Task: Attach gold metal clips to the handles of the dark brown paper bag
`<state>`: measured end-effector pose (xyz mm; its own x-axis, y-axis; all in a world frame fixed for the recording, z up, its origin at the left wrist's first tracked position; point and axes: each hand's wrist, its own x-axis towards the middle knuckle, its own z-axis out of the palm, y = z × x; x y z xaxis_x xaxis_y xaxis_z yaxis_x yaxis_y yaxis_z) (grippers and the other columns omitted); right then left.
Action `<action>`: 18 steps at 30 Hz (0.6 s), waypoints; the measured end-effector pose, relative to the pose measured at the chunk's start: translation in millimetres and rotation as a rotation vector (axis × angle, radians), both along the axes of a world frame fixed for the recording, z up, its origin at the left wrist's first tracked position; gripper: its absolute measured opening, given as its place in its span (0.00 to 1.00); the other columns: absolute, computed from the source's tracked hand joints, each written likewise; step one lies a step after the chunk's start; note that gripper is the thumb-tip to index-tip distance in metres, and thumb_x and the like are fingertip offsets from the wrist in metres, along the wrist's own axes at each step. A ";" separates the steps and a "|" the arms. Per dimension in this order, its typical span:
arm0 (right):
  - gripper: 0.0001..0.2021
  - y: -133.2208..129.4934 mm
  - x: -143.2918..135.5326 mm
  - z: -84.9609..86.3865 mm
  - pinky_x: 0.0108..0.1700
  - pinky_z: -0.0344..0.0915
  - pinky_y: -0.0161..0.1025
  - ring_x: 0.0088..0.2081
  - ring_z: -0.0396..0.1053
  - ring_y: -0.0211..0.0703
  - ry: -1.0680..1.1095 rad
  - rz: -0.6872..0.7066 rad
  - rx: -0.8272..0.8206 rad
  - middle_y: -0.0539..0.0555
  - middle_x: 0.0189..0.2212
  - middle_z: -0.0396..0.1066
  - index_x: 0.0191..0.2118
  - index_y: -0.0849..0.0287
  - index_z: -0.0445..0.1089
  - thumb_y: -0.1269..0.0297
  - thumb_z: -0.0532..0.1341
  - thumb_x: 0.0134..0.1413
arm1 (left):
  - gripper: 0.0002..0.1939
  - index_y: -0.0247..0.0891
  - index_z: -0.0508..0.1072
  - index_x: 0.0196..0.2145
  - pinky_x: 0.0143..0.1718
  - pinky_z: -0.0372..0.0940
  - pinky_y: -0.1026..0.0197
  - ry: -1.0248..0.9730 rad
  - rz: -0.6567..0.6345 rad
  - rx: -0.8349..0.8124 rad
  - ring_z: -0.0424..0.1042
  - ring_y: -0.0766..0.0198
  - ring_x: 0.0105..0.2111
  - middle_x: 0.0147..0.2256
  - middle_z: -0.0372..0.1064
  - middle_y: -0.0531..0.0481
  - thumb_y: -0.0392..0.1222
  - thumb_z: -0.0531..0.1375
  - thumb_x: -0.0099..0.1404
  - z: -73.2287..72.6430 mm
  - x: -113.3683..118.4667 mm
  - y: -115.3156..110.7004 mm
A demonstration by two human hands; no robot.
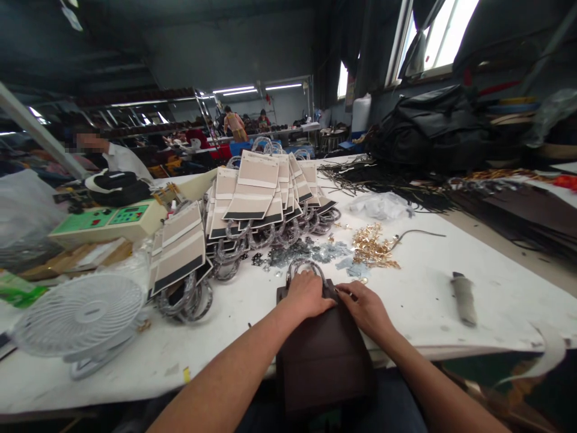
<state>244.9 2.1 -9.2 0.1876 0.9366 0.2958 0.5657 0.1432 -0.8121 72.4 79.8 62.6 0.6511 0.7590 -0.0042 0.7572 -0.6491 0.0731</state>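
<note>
A dark brown leather bag piece (322,361) hangs over the table's front edge toward my lap. Its plastic-wrapped handle (309,263) loops up at the far end. My left hand (310,294) grips the piece's top edge by the handle, thumb lying on the brown surface. At the top right corner, my right hand (366,305) pinches with thumb and forefinger; a tiny bright bit shows at the fingertips, too small to name. Just beyond both hands lie a spread of small grey metal plates (297,252) and a pile of gold-coloured metal fittings (374,246).
Stacked beige bag panels (255,186) with wrapped handles fill the table's middle left. A white fan (85,313) and a green-topped control box (112,219) stand at left. To the right are a wrapped tool (464,299) and dark strips (396,186). Other people work in the background.
</note>
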 end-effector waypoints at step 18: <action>0.12 -14.8 7.7 31.9 0.43 0.67 0.43 0.37 0.75 0.49 0.158 -0.055 -0.006 0.52 0.34 0.78 0.37 0.53 0.76 0.52 0.61 0.60 | 0.21 0.37 0.79 0.37 0.48 0.67 0.49 -0.074 0.106 -0.086 0.74 0.43 0.46 0.41 0.76 0.38 0.59 0.62 0.62 18.1 14.4 2.9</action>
<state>252.6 -12.8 22.6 0.2820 0.9253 0.2536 0.4382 0.1109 -0.8920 86.8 82.7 80.7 0.5685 0.8223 -0.0276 0.8115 -0.5549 0.1830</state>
